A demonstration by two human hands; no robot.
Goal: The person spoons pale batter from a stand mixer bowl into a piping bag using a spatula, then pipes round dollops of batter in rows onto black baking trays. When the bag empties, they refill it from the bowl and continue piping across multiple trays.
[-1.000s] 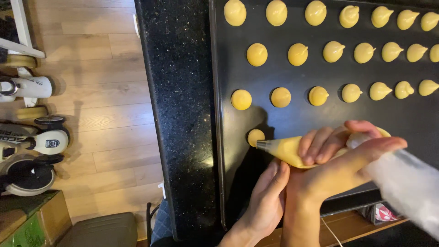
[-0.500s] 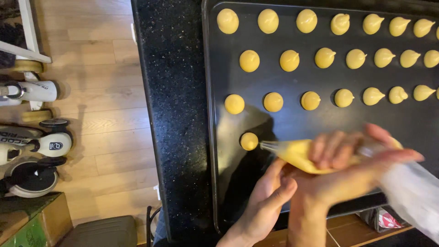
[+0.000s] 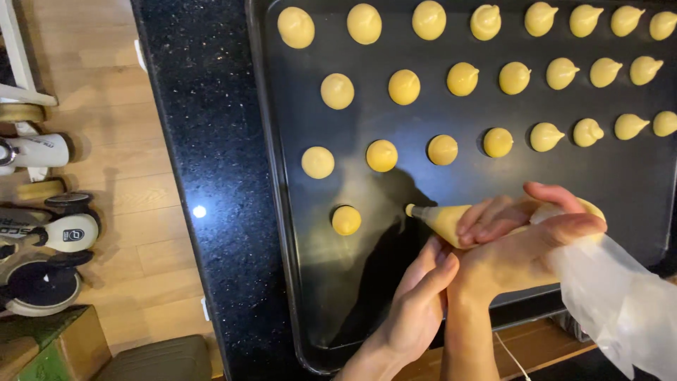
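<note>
Firmly, right hand (image 3: 525, 236) squeezes the yellow-filled piping bag (image 3: 451, 219) (clear plastic), left hand (image 3: 423, 296) open beneath.

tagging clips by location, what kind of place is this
Probably a home kitchen: a black baking tray of piped dough mounds on a black speckled counter, with a wood floor beside it.

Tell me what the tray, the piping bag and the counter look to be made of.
Tray: dark, matte metal by the look, likely non-stick coated; thin raised rim, soft sheen. Piping bag: thin clear plastic film, crinkled and translucent, yellow batter showing through near the tip. Counter: polished black stone, probably granite; fine pale speckles and a sharp light reflection. The right hand grips the bag; the left hand supports beneath.
</note>
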